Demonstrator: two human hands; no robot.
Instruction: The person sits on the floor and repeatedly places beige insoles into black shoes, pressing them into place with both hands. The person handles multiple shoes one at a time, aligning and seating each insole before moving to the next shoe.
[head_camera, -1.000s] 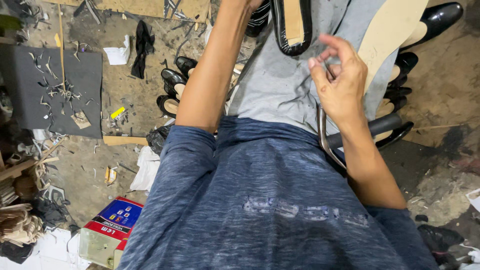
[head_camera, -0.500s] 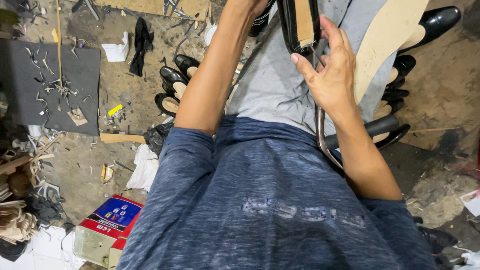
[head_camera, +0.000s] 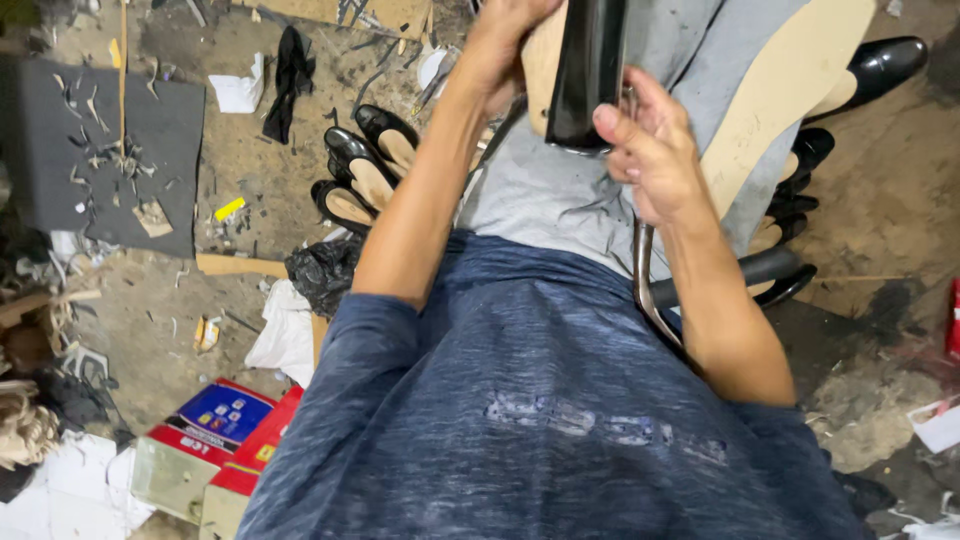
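Black shoe (head_camera: 590, 70) stood long axis upright, top centre. Clamped by left hand (head_camera: 505, 35) above, right hand (head_camera: 655, 160) lower right.

Black flat shoes (head_camera: 362, 170), a grey mat (head_camera: 100, 160) and a red-blue box (head_camera: 225, 430) litter the floor.

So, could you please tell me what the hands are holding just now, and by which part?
Both hold one glossy black shoe. The left hand grips its upper part, near the tan sole side; the right hand clasps its lower end, fingers at the edge.
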